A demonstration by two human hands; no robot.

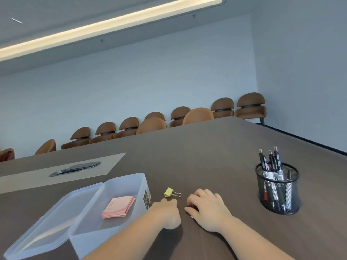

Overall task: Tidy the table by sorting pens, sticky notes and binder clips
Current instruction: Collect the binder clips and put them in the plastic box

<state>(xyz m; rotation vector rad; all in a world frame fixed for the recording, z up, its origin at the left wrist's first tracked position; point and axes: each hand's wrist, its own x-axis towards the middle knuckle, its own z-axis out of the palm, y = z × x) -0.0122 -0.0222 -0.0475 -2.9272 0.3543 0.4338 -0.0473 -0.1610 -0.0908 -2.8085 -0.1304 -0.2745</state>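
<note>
While brown chairs [129, 126] line wall, dark table [206, 156] holds clutter.

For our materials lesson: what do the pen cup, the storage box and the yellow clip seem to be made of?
Pen cup: black metal mesh, seemingly; you see pens through its holes.
Storage box: frosted translucent plastic; the pink notes show dimly through its wall.
Yellow clip: probably painted metal, with shiny wire handles.

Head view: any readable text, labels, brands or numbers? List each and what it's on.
Nothing can be read with confidence.
Dark label on the end wall of the clear plastic box: print there, too small to read.
Top pink sticky note in the box: faint red marks near one edge, blurred.
Pens in the mesh pen cup: barrel markings, too small to read.
Yellow binder clip: no text visible.
</note>
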